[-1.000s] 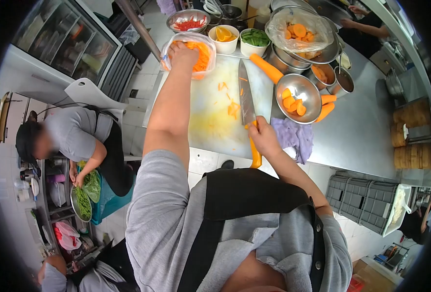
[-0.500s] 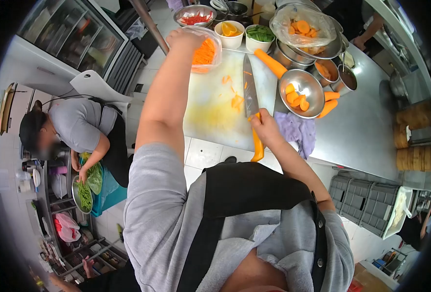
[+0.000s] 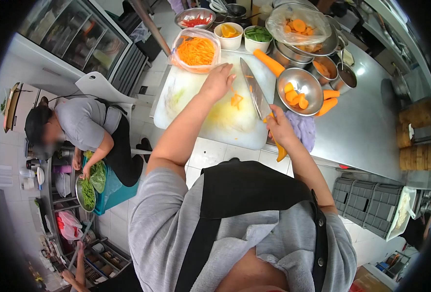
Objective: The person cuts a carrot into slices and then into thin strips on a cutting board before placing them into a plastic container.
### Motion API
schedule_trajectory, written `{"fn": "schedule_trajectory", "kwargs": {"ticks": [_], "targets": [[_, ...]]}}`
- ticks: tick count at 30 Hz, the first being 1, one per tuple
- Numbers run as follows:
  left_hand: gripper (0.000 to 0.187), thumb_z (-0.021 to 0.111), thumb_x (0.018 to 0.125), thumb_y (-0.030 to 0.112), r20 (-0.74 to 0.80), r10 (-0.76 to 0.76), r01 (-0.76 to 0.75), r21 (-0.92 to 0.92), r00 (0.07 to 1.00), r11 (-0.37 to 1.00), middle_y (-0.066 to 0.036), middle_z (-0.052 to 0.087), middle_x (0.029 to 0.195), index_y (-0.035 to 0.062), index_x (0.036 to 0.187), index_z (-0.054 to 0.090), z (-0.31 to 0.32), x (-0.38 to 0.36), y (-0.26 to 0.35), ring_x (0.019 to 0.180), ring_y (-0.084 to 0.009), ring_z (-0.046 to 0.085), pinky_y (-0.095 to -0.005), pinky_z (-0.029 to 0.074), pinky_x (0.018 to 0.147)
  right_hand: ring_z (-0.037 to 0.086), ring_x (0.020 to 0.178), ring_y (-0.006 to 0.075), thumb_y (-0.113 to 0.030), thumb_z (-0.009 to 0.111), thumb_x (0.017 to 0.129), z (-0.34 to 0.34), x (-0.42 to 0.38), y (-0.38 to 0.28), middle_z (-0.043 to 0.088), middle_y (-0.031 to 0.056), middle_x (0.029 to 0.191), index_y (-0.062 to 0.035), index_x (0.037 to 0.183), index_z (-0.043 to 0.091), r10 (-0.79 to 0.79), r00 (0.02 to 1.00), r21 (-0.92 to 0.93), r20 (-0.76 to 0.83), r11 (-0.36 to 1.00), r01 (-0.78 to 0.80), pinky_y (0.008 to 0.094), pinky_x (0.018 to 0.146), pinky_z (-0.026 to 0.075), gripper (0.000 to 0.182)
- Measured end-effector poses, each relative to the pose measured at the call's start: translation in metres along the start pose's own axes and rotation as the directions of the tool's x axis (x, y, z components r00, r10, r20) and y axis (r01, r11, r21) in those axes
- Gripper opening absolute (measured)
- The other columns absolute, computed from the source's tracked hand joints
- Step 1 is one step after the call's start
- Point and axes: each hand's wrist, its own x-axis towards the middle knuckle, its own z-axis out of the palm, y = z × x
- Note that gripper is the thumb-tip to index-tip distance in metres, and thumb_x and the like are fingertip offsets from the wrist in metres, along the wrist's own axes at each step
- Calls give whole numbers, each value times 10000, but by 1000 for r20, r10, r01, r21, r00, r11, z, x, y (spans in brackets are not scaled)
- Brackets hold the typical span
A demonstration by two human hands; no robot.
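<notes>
My right hand point(image 3: 280, 127) is wrapped around the orange handle of a large kitchen knife point(image 3: 256, 92), whose blade lies along the right side of the white cutting board point(image 3: 174, 104). Over the board's middle, my left hand point(image 3: 218, 82) has its fingers stretched out and holds nothing visible. A few carrot scraps point(image 3: 236, 100) are just below and right of it. Beyond that hand, shredded carrot point(image 3: 196, 51) fills a plastic-lined bowl at the board's far edge. Carrot chunks sit in a steel bowl point(image 3: 313, 86) to the right, with peeled carrots point(image 3: 270, 63) beside it.
A purple cloth point(image 3: 300, 130) lies by my right hand. White tubs of orange slices point(image 3: 229, 32) and green vegetables point(image 3: 258, 35) stand behind the board, near a bagged bowl of sliced carrot point(image 3: 298, 29). At left, a co-worker point(image 3: 84, 124) bends over a bowl of greens point(image 3: 86, 194).
My left hand has come back from the shredded-carrot bowl onto the board. The knife has tilted, its handle swinging right and toward me with my right hand.
</notes>
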Motion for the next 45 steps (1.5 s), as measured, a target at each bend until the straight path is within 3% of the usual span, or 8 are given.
{"fn": "schedule_trajectory", "kwargs": {"ticks": [4, 8, 12, 20, 27, 33, 39, 45], "targets": [[550, 429, 981, 313, 118, -120, 92, 223, 986, 970, -260, 375, 1433, -81, 1363, 381, 22, -17, 11, 1363, -384, 313, -430, 221, 1146, 489, 529, 96, -186, 484, 948, 3, 1, 16, 527, 25, 727, -134, 1407, 363, -98, 995, -39, -30, 995, 97, 267, 458, 427, 478], [541, 348, 1009, 319, 111, -85, 67, 152, 990, 986, -259, 332, 1462, -80, 1372, 379, 34, -39, 30, 1394, -359, 273, -431, 194, 1157, 633, 806, 293, -175, 507, 923, 10, -1, 20, 647, 189, 890, -53, 1356, 433, -145, 989, -112, -24, 984, 141, 364, 761, 497, 456], [514, 375, 1003, 271, 56, -124, 128, -64, 991, 990, -265, 326, 1462, -80, 1379, 366, 28, -68, 53, 1373, -374, 303, -420, 241, 1139, 639, 838, 328, -191, 510, 922, 13, -15, 18, 642, 217, 923, -52, 1366, 421, -161, 985, -186, 55, 968, 169, 370, 767, 493, 474], [439, 391, 1009, 212, -211, -271, 155, -445, 939, 882, -257, 445, 1380, -52, 1360, 405, 28, -118, 61, 1272, -338, 458, -380, 357, 1066, 612, 753, 260, -185, 509, 929, -11, -50, 1, 626, 170, 873, -48, 1365, 416, -68, 967, -167, 246, 980, 111, 364, 713, 486, 467], [430, 393, 1026, 239, -125, -612, 272, -814, 781, 513, -154, 505, 1350, -49, 1341, 439, 14, -111, 49, 1243, -218, 487, -320, 356, 1064, 507, 533, 139, -193, 516, 936, -22, -64, 17, 543, 58, 698, -96, 1387, 414, -50, 955, -115, 293, 990, 87, 292, 517, 439, 472], [428, 452, 993, 184, -269, -390, 273, -385, 881, 882, -219, 484, 1343, -69, 1337, 427, 29, -116, 64, 1249, -310, 471, -356, 357, 1062, 483, 512, 90, -181, 483, 945, -15, -70, 19, 517, 17, 709, -124, 1424, 382, -10, 951, -79, 308, 996, 36, 253, 455, 425, 492], [460, 456, 962, 178, -412, -332, 279, -186, 849, 942, -302, 454, 1321, -116, 1313, 411, 27, -102, 63, 1226, -434, 430, -442, 347, 1060, 507, 488, 134, -215, 474, 949, 12, -72, 21, 555, 69, 697, -69, 1432, 343, -49, 958, -40, 282, 997, 63, 297, 455, 452, 521], [645, 405, 976, 414, -171, -446, 465, 94, 878, 880, -288, 331, 1445, -83, 1383, 344, 33, -98, 70, 1376, -404, 272, -450, 177, 1152, 540, 482, 148, -207, 473, 956, 29, -75, 16, 569, 92, 707, -69, 1457, 298, -16, 965, -46, 263, 999, 30, 304, 459, 476, 549]]}}
